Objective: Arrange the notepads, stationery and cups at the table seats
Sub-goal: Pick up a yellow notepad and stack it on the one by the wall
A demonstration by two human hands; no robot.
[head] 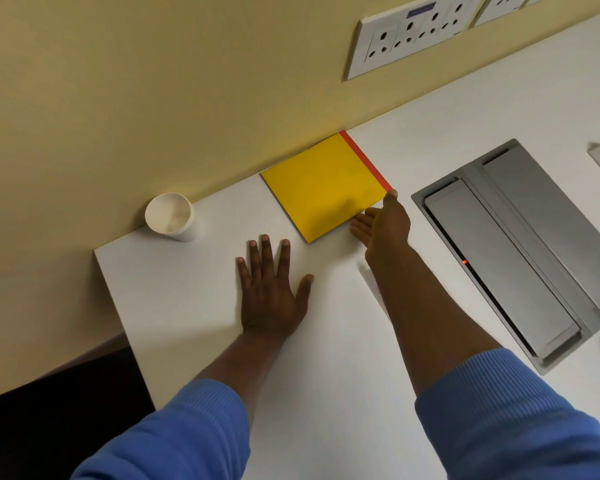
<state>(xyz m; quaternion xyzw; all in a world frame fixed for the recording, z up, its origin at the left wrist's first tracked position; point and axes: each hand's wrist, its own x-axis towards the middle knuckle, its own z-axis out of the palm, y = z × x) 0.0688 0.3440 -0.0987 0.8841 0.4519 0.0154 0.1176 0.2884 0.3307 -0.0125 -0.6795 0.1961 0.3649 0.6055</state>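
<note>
Along the desk's (326, 341) wall edge, the yellow notepad (321, 187) lies square, right hand (383, 225) straight-fingered against its near corner, left hand (272, 289) flat and spread, holding nothing; a hard nudge could skew it toward the cup (169, 216).

Yellow notepad (323, 183) flat beside white cup (169, 216)

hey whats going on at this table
A person is laying out a seat at a white table. Their right hand is open, its straight fingers against the near right edge of a yellow notepad with a red strip, which lies by the wall; it looks like they are squaring it up. Their left hand rests flat on the table, holding nothing. A white paper cup stands upright left of the notepad, apart from it.
</note>
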